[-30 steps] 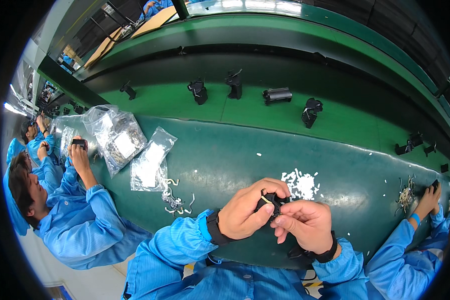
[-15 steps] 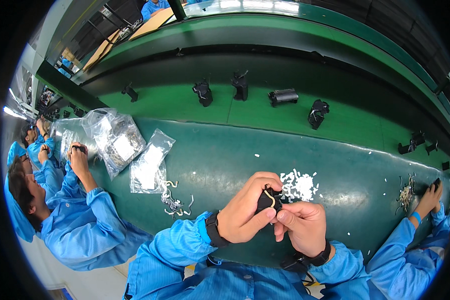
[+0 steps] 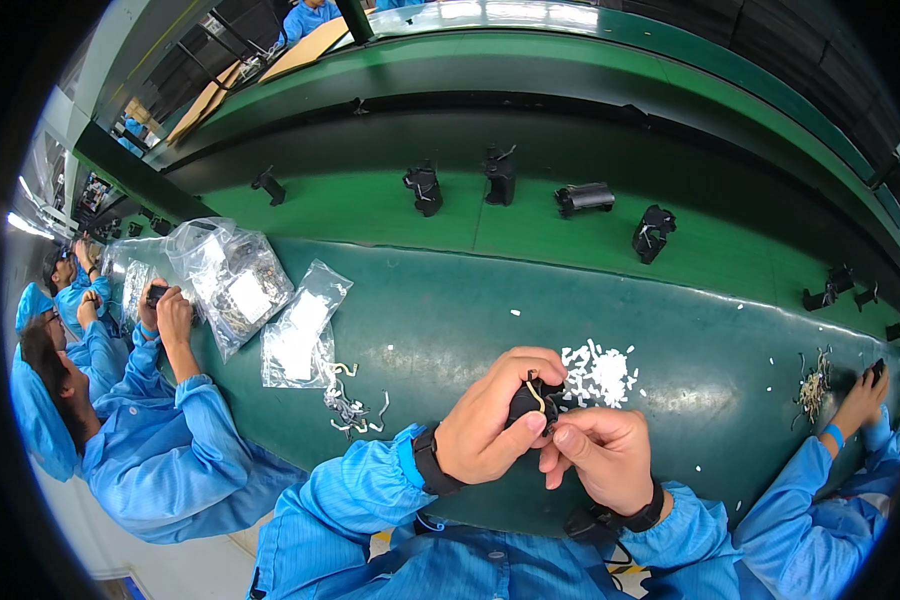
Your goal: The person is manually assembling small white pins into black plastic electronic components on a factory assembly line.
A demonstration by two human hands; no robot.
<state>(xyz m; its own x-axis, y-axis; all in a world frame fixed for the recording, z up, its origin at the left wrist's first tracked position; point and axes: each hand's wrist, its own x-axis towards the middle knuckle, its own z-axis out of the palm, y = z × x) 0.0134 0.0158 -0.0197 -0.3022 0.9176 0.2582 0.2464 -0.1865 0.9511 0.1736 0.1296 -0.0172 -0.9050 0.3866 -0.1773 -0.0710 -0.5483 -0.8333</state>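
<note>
A small black plastic part [image 3: 523, 402] with a cream-coloured wire [image 3: 537, 389] bent across it sits in my left hand [image 3: 490, 415], the fingers wrapped round it and the thumb lying on its near side. At its lower right edge, my right hand [image 3: 607, 455] has thumb and forefinger pinched together. Whatever lies between those fingertips is too small to make out. Just beyond my hands, a heap of small white pieces [image 3: 598, 376] is spread on the dark green table [image 3: 440, 300]. Several short wires [image 3: 350, 408] lie to the left of my hands.
Clear bags [image 3: 238, 285] [image 3: 305, 320] lie at the left. Beyond the table edge, a green belt [image 3: 370, 215] bears several black parts [image 3: 654, 235]. A co-worker [image 3: 160, 440] in blue sits at the left, and another's hand [image 3: 863, 398] works at the right near a wire bundle [image 3: 815, 385].
On the green belt the black parts have shifted to the right. The black part in my left hand has turned slightly. The left co-worker's hands have come together round a dark part.
</note>
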